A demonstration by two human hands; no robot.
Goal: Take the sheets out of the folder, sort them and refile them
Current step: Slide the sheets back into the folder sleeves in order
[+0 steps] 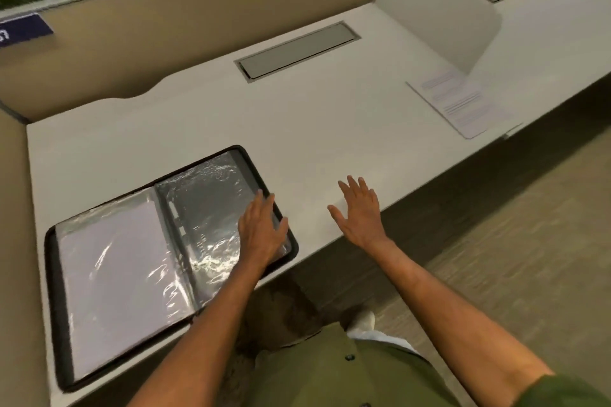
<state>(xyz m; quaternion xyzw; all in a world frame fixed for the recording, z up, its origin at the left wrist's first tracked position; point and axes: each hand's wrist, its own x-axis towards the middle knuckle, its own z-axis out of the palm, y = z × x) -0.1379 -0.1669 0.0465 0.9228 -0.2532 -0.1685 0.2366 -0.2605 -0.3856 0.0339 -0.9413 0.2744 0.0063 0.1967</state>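
The left hand point(263, 228) lies flat, fingers straight, on the open folder's point(165, 251) right clear sleeve. The right hand point(358, 211), fingers spread, hovers right of the folder; printed sheets point(463, 102) lie far right.

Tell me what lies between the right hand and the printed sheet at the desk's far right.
Head view: only bare white desk top between the right hand and the printed sheet.

my white desk point(330, 129) carries the open black folder point(158, 261) at its near left edge — and a printed sheet point(463, 102) far right, well apart.
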